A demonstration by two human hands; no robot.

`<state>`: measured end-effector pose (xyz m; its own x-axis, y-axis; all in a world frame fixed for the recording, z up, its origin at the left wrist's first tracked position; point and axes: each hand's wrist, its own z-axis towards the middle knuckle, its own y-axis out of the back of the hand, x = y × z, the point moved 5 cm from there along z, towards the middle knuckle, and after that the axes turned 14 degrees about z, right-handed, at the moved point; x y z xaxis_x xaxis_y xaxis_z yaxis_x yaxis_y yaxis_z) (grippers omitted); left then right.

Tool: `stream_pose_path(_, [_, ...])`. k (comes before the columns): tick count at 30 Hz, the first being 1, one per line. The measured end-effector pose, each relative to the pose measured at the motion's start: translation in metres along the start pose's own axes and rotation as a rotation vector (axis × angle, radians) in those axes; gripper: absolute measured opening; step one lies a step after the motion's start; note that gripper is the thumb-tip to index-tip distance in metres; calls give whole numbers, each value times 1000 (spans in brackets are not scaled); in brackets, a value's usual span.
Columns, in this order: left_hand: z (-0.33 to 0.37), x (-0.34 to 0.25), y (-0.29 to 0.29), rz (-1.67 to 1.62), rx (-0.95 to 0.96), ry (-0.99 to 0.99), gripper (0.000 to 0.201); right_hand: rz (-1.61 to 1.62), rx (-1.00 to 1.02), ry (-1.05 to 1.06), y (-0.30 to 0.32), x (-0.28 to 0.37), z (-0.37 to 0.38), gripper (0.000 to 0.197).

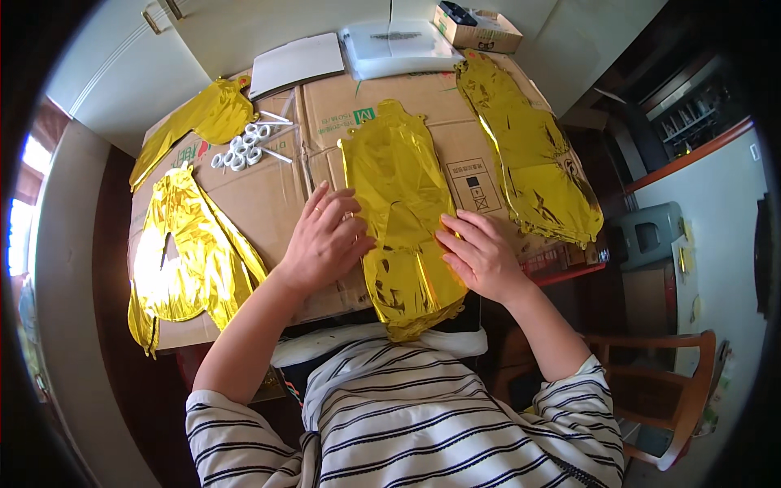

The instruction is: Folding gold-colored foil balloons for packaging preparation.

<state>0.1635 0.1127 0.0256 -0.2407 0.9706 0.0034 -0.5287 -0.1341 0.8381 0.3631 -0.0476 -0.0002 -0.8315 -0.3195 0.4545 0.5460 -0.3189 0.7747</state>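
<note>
A flat, uninflated gold foil balloon (399,195) lies lengthwise in front of me, its near end hanging over the table edge by my waist. At its left edge is my left hand (325,240), wearing a ring, with fingers bent and apart. My right hand (482,256) rests its fingertips against the balloon's right edge, fingers spread. More flat gold foil balloons lie around: a stack (533,154) at the right, a shiny one (183,268) at the near left, and another (203,114) at the far left.
Cardboard (325,110) covers the table. Small white ribbon rolls (238,152) lie beside thin white sticks (277,154). At the back are a grey-white board (297,65), a clear plastic package (399,49) and a small box (480,31). A wooden chair (691,390) stands right.
</note>
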Motion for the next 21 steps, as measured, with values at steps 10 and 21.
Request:
stream_pose_path(10, [-28, -31, 0, -157, 129, 62, 23, 21, 21, -11, 3, 0, -3, 43])
stream_pose_path(21, [-43, -47, 4, -112, 136, 84, 29, 35, 106, 57, 11, -3, -20, 32])
